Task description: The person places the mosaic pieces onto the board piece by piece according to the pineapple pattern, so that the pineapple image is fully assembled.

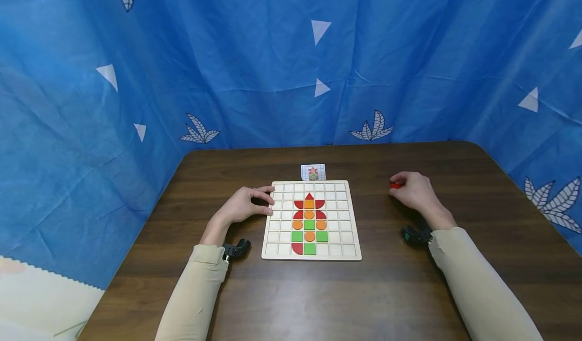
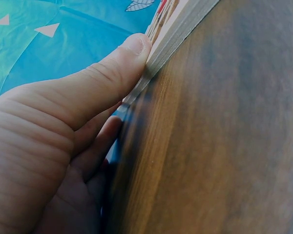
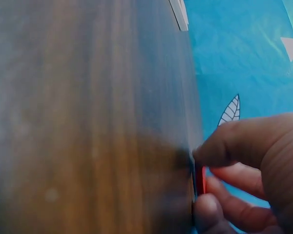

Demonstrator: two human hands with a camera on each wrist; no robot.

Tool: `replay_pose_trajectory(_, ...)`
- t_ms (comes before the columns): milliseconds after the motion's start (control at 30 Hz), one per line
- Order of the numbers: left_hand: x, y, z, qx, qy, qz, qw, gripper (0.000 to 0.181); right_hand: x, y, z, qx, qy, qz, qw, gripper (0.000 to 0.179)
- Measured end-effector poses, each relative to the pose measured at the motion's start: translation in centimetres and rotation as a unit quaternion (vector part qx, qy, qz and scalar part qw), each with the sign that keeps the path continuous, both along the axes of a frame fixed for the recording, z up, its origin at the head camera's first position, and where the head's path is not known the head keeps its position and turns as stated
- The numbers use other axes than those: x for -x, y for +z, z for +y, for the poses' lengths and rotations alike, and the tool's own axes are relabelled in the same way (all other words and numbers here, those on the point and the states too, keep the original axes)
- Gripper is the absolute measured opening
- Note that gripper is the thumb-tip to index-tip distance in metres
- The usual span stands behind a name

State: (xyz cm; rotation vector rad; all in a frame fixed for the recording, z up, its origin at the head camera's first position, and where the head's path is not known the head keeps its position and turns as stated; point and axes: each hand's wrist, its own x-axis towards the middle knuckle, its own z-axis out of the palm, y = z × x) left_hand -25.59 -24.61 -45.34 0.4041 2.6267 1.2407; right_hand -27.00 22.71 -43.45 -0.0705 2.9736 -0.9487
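A white gridded board (image 1: 338,232) lies mid-table with a pattern of flat red, orange and green pieces in its cells. At its left edge is my left hand (image 1: 243,204), fingers extended and touching the rim. The left wrist view shows the thumb (image 2: 135,46) against the board's side (image 2: 173,41). To the right of the board, my right hand (image 1: 413,192) holds a small red piece (image 1: 395,185) between thumb and fingers, close over the table. In the right wrist view the red piece (image 3: 200,180) appears edge-on, its outline partly hidden by the fingers.
Behind the board's far edge lies a small printed card (image 1: 313,172) with a similar coloured figure on a grid. The dark wooden table (image 1: 318,300) has a blue patterned curtain (image 1: 273,63) behind it and along its sides. Each wrist carries a black camera (image 1: 236,250).
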Motion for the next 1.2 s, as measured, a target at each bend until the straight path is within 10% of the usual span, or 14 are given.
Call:
replay_pose_trajectory(433, -0.1, 0.0, 0.0, 0.005, -0.004, 0.01, 0.9999, 0.02, -1.4, 0.1, -1.4, -0.026, 0.071, 0.037, 0.9965, 0.032)
replay_pose_trajectory(1200, -0.1, 0.3, 0.1, 0.009, -0.001, 0.007, 0.9999, 0.018, -1.4, 0.4, -1.0, -0.059, 0.064, -0.004, 0.9962, 0.039)
